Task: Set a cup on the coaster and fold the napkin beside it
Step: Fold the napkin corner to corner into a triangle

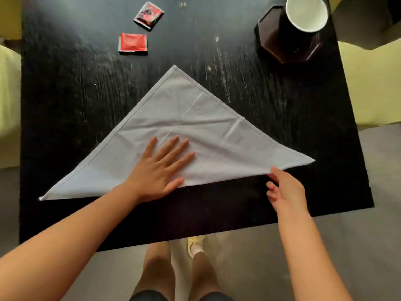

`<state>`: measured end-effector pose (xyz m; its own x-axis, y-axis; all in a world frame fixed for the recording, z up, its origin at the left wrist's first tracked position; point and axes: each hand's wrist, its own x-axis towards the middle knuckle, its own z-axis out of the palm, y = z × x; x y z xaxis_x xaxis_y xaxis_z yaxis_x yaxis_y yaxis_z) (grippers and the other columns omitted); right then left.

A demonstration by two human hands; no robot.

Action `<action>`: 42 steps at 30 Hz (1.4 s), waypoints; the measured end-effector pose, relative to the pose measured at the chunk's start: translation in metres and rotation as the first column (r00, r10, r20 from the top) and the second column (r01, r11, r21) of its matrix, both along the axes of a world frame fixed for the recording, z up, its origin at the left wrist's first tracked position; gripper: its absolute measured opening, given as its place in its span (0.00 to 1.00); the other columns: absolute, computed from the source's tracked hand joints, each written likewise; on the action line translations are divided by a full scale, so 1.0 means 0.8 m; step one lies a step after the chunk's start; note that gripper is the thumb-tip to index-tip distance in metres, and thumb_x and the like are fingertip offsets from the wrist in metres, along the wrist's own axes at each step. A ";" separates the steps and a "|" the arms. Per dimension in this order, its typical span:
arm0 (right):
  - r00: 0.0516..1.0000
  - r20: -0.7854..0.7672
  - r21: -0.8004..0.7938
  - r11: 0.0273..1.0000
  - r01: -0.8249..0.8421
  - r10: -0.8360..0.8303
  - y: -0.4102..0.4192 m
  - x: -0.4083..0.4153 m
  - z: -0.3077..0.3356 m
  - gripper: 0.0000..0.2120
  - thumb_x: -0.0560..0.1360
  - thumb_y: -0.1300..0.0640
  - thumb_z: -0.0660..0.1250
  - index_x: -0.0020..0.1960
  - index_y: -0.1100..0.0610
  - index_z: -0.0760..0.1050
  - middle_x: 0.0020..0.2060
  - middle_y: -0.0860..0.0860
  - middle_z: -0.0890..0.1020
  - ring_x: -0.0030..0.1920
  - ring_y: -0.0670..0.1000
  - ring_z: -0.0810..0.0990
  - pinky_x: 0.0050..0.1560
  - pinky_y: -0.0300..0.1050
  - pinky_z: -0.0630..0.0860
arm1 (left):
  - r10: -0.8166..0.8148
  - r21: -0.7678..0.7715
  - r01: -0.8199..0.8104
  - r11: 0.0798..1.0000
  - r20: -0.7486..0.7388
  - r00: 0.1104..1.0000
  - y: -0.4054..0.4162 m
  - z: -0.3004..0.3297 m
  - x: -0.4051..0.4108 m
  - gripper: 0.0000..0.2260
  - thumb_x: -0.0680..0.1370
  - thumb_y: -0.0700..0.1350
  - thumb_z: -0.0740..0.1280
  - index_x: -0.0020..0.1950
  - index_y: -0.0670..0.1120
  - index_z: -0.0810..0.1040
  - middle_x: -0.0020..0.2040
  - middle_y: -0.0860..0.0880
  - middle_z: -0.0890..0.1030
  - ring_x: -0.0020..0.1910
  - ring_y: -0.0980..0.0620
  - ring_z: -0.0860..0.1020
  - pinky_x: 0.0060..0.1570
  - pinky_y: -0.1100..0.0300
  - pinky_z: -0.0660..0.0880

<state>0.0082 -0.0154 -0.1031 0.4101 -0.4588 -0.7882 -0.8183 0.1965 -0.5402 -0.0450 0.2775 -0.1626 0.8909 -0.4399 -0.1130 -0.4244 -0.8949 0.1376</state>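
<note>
A pale grey cloth napkin (195,127) lies on the black table (65,94), folded into a triangle with its long edge toward me. My left hand (160,170) rests flat on the napkin's lower middle, fingers spread. My right hand (282,187) pinches the folded edge close to the napkin's right corner. At the back right a dark cup (303,25) with a white inside stands on a dark octagonal coaster (269,38).
Two small red packets (148,16) (133,43) lie at the back left of the table. Pale yellow seats (368,83) flank the table on both sides. My legs and a shoe (195,246) show below the table's front edge.
</note>
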 end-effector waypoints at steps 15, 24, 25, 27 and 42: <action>0.617 0.083 -0.914 0.307 -0.266 0.782 0.040 -0.092 0.009 0.23 0.75 0.54 0.57 0.69 0.58 0.66 0.62 0.59 0.74 0.64 0.59 0.71 0.61 0.54 0.65 | 0.501 -0.111 -0.515 0.850 -0.129 0.856 -0.098 0.021 -0.039 0.27 0.79 0.55 0.44 0.77 0.50 0.47 0.77 0.50 0.45 0.76 0.52 0.44 0.71 0.46 0.35; 0.110 -0.400 -0.747 -0.254 -0.615 0.910 0.069 -0.058 -0.071 0.29 0.78 0.44 0.41 0.74 0.52 0.34 0.74 0.48 0.36 0.74 0.49 0.34 0.71 0.59 0.33 | 0.593 -0.042 -0.603 0.797 -0.137 0.794 -0.123 0.000 -0.035 0.28 0.77 0.56 0.43 0.76 0.52 0.42 0.76 0.52 0.42 0.75 0.54 0.41 0.71 0.44 0.37; 0.123 -0.401 -0.754 -0.251 -0.607 0.908 0.051 -0.057 -0.070 0.30 0.77 0.43 0.40 0.75 0.52 0.35 0.74 0.48 0.37 0.74 0.49 0.35 0.72 0.59 0.34 | 0.594 -0.046 -0.605 0.795 -0.142 0.792 -0.124 0.000 -0.035 0.28 0.76 0.56 0.44 0.76 0.52 0.42 0.76 0.52 0.42 0.75 0.54 0.41 0.71 0.44 0.37; 0.160 -0.414 -0.765 -0.247 -0.595 0.896 0.013 -0.054 -0.068 0.30 0.77 0.43 0.41 0.75 0.52 0.36 0.75 0.49 0.39 0.75 0.49 0.38 0.72 0.57 0.37 | 0.599 -0.040 -0.611 0.791 -0.151 0.786 -0.124 0.002 -0.035 0.28 0.76 0.57 0.43 0.75 0.52 0.42 0.76 0.53 0.42 0.75 0.54 0.41 0.71 0.42 0.39; 0.288 -0.478 -0.772 -0.240 -0.589 0.830 -0.120 -0.029 -0.056 0.29 0.78 0.44 0.41 0.76 0.53 0.41 0.77 0.54 0.51 0.76 0.54 0.47 0.72 0.61 0.46 | 0.502 -0.228 -0.512 0.828 -0.106 0.858 -0.269 0.030 0.012 0.27 0.78 0.56 0.44 0.76 0.51 0.47 0.76 0.51 0.44 0.75 0.54 0.44 0.70 0.45 0.35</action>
